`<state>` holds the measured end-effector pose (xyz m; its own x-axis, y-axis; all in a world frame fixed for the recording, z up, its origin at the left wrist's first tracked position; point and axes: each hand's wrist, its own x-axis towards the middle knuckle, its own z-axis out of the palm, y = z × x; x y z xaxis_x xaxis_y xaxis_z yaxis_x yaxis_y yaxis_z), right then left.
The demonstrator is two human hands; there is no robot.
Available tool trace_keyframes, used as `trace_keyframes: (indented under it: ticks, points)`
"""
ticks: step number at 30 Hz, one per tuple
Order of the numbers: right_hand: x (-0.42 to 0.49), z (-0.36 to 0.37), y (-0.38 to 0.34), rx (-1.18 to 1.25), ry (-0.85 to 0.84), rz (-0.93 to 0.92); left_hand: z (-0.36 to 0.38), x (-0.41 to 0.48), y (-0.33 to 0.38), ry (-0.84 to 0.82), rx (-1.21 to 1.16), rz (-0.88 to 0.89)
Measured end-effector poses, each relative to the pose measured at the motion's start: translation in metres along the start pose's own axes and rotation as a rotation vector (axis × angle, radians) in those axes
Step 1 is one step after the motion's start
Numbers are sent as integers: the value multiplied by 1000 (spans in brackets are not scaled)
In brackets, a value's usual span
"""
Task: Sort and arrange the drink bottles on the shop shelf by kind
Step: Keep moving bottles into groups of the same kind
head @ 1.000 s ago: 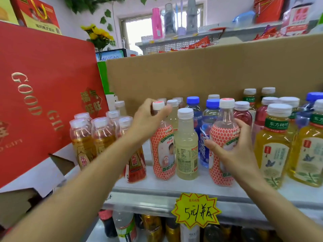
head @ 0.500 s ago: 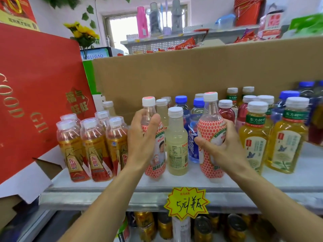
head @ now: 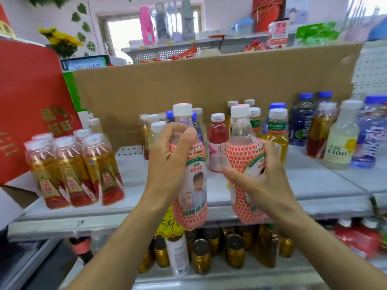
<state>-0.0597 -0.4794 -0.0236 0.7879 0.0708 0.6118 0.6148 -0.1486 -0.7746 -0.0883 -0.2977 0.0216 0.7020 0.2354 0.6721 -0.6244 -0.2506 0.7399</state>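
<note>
My left hand point(head: 169, 162) grips a lychee drink bottle point(head: 193, 197) with a red honeycomb label and white cap. My right hand point(head: 259, 181) grips a second, identical lychee bottle point(head: 240, 160). Both bottles are lifted off the grey shelf point(head: 134, 185) and held in front of its edge, side by side. On the shelf's left stands a group of amber bottles with gold-red labels point(head: 73, 170). Behind my hands are a red drink bottle point(head: 217, 143), yellow tea bottles point(head: 274, 137) and blue-capped ones.
A red gift box point(head: 27, 101) leans at the left. Brown cardboard point(head: 209, 84) backs the shelf. At the right stand dark blue bottles point(head: 301, 122), a pale cloudy bottle point(head: 341, 139) and a blue-labelled one point(head: 368, 139). Canned drinks point(head: 201, 252) fill the lower shelf behind a yellow price tag point(head: 167, 225).
Both hands have lifted their lychee bottles off the shelf and drawn them toward me. The view has shifted right, showing more bottles on the right.
</note>
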Motion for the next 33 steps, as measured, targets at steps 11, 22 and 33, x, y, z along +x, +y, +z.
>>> trace_keyframes:
  ticks: [11,22,33]
  points:
    - [-62,-202,22,-66,11,28,188,-84,38,-66,-84,-77]
    - [-95,-386,56,-142,123,130,377,-139,54,-178,-218,-232]
    - [-63,-558,130,-244,265,179,574,-127,29,-313,-281,-305]
